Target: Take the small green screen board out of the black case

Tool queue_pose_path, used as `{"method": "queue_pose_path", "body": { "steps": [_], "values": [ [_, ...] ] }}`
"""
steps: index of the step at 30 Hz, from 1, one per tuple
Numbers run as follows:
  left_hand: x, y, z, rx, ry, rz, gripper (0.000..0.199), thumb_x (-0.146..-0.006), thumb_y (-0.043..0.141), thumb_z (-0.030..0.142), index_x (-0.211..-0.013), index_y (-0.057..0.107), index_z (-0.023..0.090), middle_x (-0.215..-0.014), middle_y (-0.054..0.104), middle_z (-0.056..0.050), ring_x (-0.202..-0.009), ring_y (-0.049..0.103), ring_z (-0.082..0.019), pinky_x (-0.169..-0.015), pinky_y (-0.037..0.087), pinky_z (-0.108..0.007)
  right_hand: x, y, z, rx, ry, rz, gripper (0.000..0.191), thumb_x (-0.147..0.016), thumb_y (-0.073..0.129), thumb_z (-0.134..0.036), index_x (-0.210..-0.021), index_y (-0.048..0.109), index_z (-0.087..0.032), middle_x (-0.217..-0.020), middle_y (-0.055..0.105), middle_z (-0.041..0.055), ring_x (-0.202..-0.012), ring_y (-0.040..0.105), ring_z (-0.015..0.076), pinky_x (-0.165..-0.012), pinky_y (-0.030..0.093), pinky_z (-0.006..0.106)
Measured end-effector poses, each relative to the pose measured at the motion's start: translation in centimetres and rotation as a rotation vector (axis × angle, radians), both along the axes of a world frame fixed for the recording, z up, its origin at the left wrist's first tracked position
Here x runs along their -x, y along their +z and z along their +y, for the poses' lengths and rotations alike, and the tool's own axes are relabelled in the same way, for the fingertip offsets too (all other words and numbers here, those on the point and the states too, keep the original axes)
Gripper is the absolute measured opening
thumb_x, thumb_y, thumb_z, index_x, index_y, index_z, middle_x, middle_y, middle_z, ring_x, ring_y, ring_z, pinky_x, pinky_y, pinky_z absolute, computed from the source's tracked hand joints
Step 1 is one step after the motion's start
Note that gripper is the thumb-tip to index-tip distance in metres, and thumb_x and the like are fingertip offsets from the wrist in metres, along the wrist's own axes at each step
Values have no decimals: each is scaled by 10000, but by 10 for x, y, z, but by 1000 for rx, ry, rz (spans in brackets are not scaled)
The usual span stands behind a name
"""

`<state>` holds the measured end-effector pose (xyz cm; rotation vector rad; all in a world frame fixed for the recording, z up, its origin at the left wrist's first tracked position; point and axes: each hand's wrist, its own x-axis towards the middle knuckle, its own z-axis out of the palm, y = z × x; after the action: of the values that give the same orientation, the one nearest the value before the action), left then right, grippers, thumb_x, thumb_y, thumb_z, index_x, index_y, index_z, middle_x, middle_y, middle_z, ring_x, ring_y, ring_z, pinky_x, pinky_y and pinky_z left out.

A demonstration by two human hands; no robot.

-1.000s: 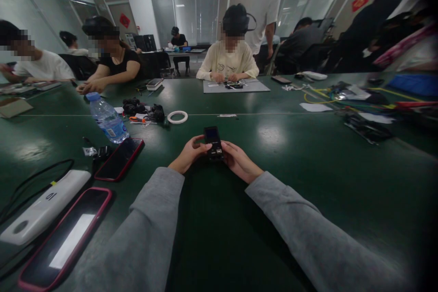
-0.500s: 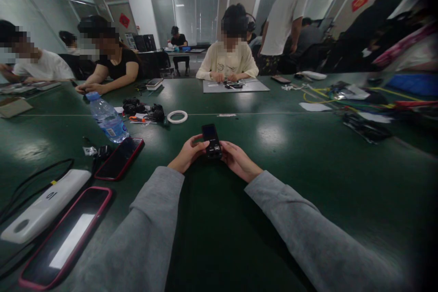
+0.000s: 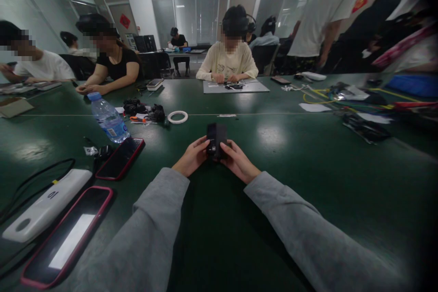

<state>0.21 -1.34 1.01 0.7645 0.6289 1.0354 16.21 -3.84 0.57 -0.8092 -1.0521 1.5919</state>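
Observation:
A small black box (image 3: pixel 219 139) with pale print on one face is gripped between my two hands, over the green tabletop (image 3: pixel 212 219). My left hand (image 3: pixel 192 156) closes on its left side, thumb against the printed face. On the other side my right hand (image 3: pixel 239 162) holds it, with the thumb on the plain dark face. Fingers behind and under the box are hidden. The box is turned so that two of its sides show. Whether its underside touches the table I cannot tell.
To my left lie a pink-cased phone (image 3: pixel 68 237), a white handheld device (image 3: pixel 48 205) with cables, a red-cased phone (image 3: pixel 120 159) and a tilted water bottle (image 3: pixel 109 118). Farther off are a tape roll (image 3: pixel 177 117) and black gadgets (image 3: pixel 143 110). A person (image 3: pixel 228 54) sits opposite.
The box has turned about its upright axis, so a plain dark side now shows on the right. My right thumb has come onto that side. A standing person behind has moved right.

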Motion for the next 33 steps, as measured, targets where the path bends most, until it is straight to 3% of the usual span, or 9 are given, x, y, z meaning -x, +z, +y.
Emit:
{"method": "queue_pose_path", "body": {
  "steps": [4,7,9,12,16,19,21,26,33],
  "values": [
    [-5,0,-3,12,-52,-44,354,-748,664,284,-1076,573,187,-997,642,-48,-872,603,-140,-800,445,-277,8,-6,-6,-258,-441,-364,417,-750,650,-510,-921,438,-194,-873,501,13,-779,491,124,-697,429,247],
    [-9,2,-8,24,-121,-109,342,-791,611,347,-1082,577,168,-1051,636,-80,-969,591,-169,-903,416,-309,8,-7,-8,-458,-639,-669,388,-750,658,-465,-910,447,-182,-841,475,17,-746,461,136,-677,407,264],
    [-12,4,-12,48,-169,-168,369,-807,579,395,-1088,580,156,-1079,630,-95,-1020,578,-190,-949,395,-328,8,-5,-10,-594,-677,-822,361,-764,649,-422,-938,453,-174,-869,475,29,-784,467,158,-708,408,291],
    [-14,6,-14,95,-181,-240,452,-805,535,497,-1067,596,134,-1090,630,-118,-1054,568,-224,-975,388,-359,9,-3,-13,-802,-621,-979,370,-761,660,-366,-996,456,-166,-960,469,60,-905,468,198,-799,414,340],
    [-9,5,-10,169,-11,-237,381,-774,601,443,-1024,611,155,-1062,648,-89,-1005,598,-218,-961,414,-379,14,0,-18,-931,-432,-949,479,-764,676,-372,-1117,425,-168,-1075,456,90,-1012,457,218,-870,423,362],
    [-6,3,-6,190,132,-254,327,-746,650,385,-989,613,169,-1035,657,-62,-957,618,-205,-933,441,-378,17,0,-21,-895,-327,-842,436,-840,591,-374,-1177,401,-173,-1131,451,98,-1061,457,205,-929,411,364],
    [-6,3,-5,192,155,-270,316,-743,654,376,-978,614,168,-1022,659,-56,-942,622,-194,-919,451,-365,17,-1,-21,-823,-318,-770,391,-878,534,-373,-1185,397,-174,-1145,456,97,-1077,459,193,-946,404,354],
    [-9,8,-9,163,90,-286,307,-777,617,369,-1002,611,161,-1061,649,-68,-970,610,-180,-924,441,-349,14,-7,-11,-483,-315,-502,401,-879,493,-504,-1102,430,-177,-1048,521,68,-980,516,163,-871,442,306],
    [-9,12,-15,114,-29,-241,354,-801,575,398,-1071,595,170,-1140,624,-80,-1014,589,-212,-915,433,-390,10,-7,-8,-48,-49,-131,425,-807,558,-571,-1059,514,-232,-1039,545,21,-920,540,153,-721,478,247]
  ]
}}
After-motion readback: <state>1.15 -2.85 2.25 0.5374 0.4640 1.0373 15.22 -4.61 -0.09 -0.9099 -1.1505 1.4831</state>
